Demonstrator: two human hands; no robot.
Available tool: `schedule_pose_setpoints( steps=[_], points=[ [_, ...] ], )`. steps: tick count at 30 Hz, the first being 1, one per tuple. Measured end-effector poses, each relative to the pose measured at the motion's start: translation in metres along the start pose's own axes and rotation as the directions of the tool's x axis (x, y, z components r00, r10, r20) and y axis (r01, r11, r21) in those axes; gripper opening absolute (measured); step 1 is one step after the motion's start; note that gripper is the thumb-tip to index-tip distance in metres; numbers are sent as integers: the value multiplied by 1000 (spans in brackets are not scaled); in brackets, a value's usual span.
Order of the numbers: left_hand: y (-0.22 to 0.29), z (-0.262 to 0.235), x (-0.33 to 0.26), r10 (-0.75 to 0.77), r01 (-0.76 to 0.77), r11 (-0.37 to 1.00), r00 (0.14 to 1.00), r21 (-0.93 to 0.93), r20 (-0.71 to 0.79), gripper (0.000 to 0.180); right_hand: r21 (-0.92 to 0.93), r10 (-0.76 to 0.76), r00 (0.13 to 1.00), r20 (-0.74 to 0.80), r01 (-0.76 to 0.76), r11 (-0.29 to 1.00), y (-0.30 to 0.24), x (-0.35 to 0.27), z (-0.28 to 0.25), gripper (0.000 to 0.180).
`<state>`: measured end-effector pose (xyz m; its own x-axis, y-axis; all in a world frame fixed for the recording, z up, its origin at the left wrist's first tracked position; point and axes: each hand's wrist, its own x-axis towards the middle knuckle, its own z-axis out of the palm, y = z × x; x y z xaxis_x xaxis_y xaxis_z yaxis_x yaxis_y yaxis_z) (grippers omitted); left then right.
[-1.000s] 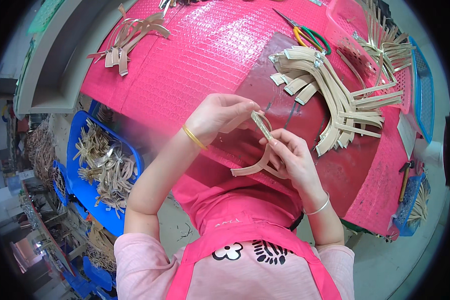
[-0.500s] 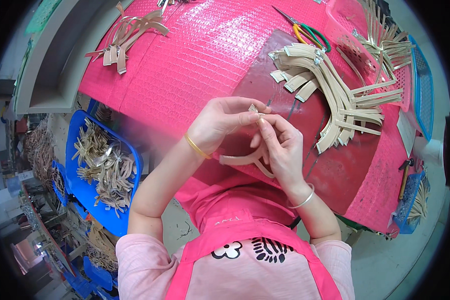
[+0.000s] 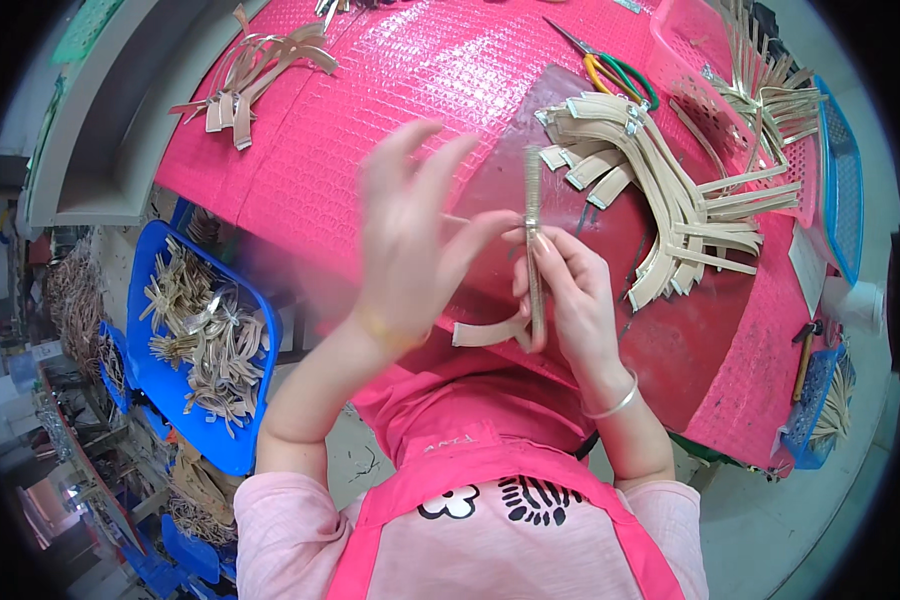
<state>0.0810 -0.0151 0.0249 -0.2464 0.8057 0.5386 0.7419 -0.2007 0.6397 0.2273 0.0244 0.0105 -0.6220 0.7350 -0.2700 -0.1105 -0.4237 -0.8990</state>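
My right hand (image 3: 570,285) pinches a beige shoe strap (image 3: 533,200) between thumb and fingers. One narrow, ribbed end of the strap stands up above the fingertips, and a wider flat end hangs to the left below the hand. My left hand (image 3: 410,220) is blurred, raised with its fingers spread apart; its thumb tip is beside the strap, and whether it touches is unclear. To the right, a fanned stack of similar beige straps (image 3: 660,180) lies on a dark red mat (image 3: 685,350).
Scissors (image 3: 620,75) with yellow and green handles lie beyond the stack. A pink basket (image 3: 705,110) of straps stands at the far right, near a hammer (image 3: 805,360). More straps (image 3: 240,90) lie far left on the pink table cover (image 3: 390,70). A blue tub (image 3: 205,440) of straps stands left.
My left hand has come off the strap and lifted up and left, fingers spreading. The strap in my right hand has turned, with its narrow end now upright.
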Motion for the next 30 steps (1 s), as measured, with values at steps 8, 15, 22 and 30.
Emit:
schedule_pose_setpoints(
  steps=[8,15,22,30],
  points=[
    [16,15,-25,-436,704,342,706,-623,558,22,-775,-406,897,178,382,504,-11,-20,-5,22],
    [33,25,-26,-406,767,229,635,-600,657,20,-514,-331,941,-65,253,820,-43,-6,-22,10],
    [42,14,-23,-356,715,-308,525,-628,773,26,-640,-610,488,625,767,-43,-31,-17,-43,21],
    [37,30,-33,-455,672,95,685,-734,569,31,-636,-632,444,635,765,-101,-17,-22,-48,20]
  ],
)
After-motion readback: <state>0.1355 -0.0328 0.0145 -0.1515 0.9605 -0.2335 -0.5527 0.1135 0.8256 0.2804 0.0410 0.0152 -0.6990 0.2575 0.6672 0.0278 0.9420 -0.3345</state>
